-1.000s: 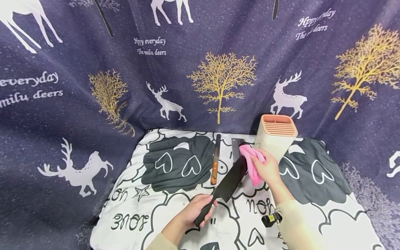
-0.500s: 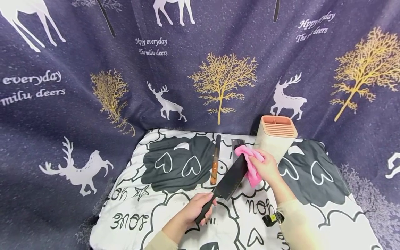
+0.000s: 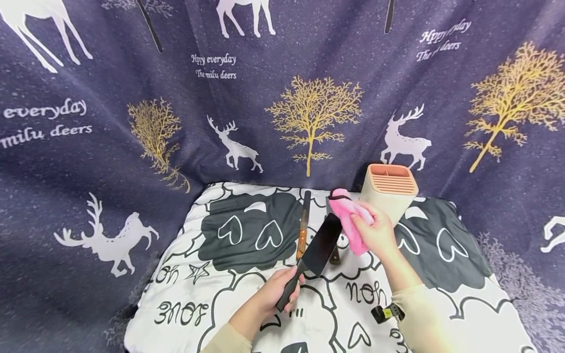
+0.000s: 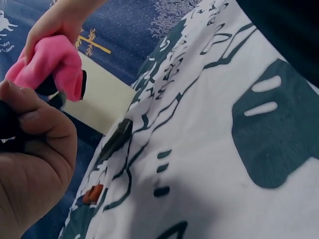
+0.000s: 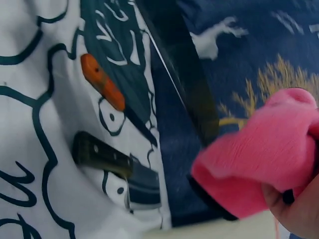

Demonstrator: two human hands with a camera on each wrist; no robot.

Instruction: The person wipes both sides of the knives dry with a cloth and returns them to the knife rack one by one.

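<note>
My left hand (image 3: 275, 292) grips the black handle of a black-bladed cleaver (image 3: 324, 245), held above the bed cover and slanting up to the right. In my right hand (image 3: 376, 231) is a bunched pink cloth (image 3: 347, 220) with a dark edge. The cloth sits at the far end of the blade; the right wrist view shows the blade's end (image 5: 184, 69) beside it, and contact is hard to make out. Beneath lie an orange-handled knife (image 3: 303, 235) and another cleaver with a dark brown handle (image 5: 102, 155), its blade partly hidden in the head view.
A cream knife block (image 3: 384, 198) with an orange slotted top stands at the back right, close to my right hand. Behind everything hangs a dark blue deer-print curtain (image 3: 273, 122). A black-and-white patterned cloth (image 3: 185, 294) covers the surface.
The pink cloth has slid up and slightly left, toward the blade's far end and off its side. The held cleaver has shifted a little left, and the lower cleaver's brown handle now shows.
</note>
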